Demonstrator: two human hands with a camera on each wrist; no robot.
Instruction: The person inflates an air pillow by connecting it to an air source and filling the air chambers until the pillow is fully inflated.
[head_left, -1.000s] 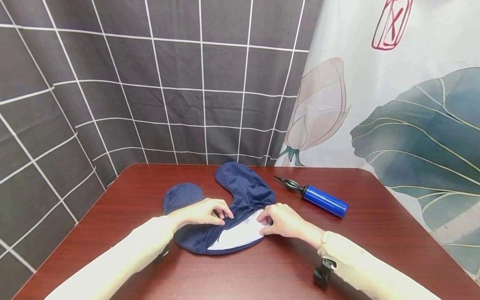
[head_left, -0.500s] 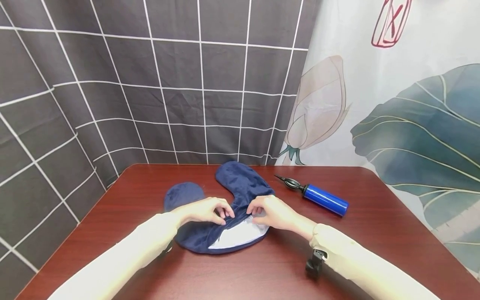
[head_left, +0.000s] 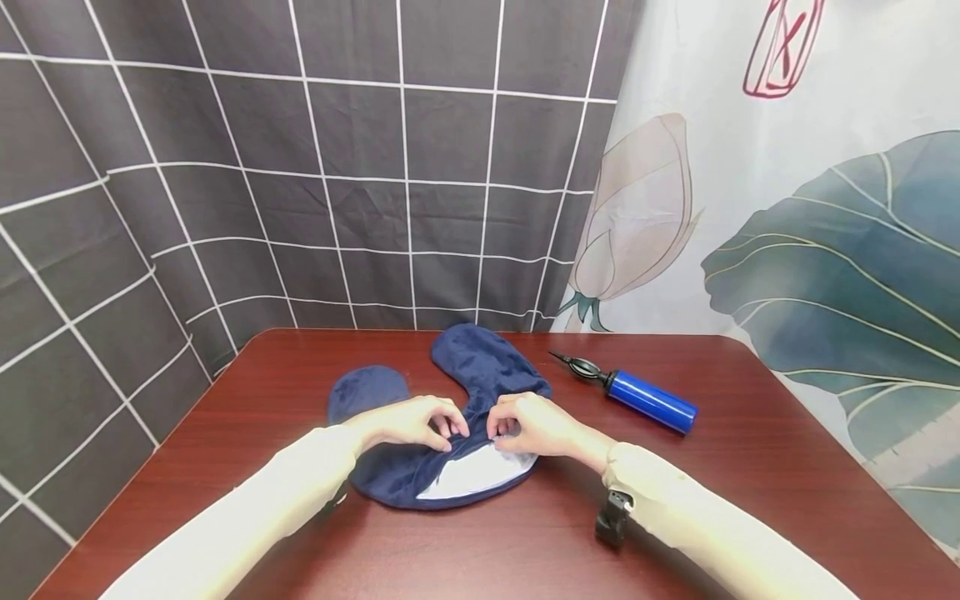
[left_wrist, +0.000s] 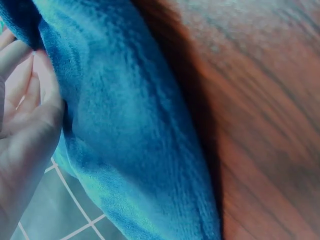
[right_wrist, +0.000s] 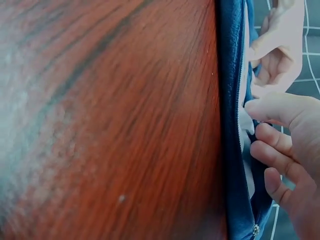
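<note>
A navy plush U-shaped neck pillow cover [head_left: 480, 354] lies on the table, its curve towards me and its zipped side gaping. White inner fabric [head_left: 468, 477] shows through the opening. My left hand [head_left: 416, 420] pinches the opening's upper edge near the middle. To its right, my right hand [head_left: 542, 427] holds the same edge with curled fingers and thumb. In the right wrist view, the zipper teeth [right_wrist: 240, 110] run along the opening, and a zipper pull [right_wrist: 256, 230] sits at one end. The left wrist view shows the navy fabric close up, partly hiding the left fingertips.
A blue hand pump [head_left: 651, 402] with a black nozzle lies at the back right of the reddish-brown table [head_left: 757, 467]. A dark grid-patterned curtain [head_left: 360, 208] hangs behind the table, with a white floral curtain [head_left: 652, 283] on the right.
My right hand has moved left and slightly away from me, from the opening's right end to closer beside the left hand. The left hand has stayed almost still.
</note>
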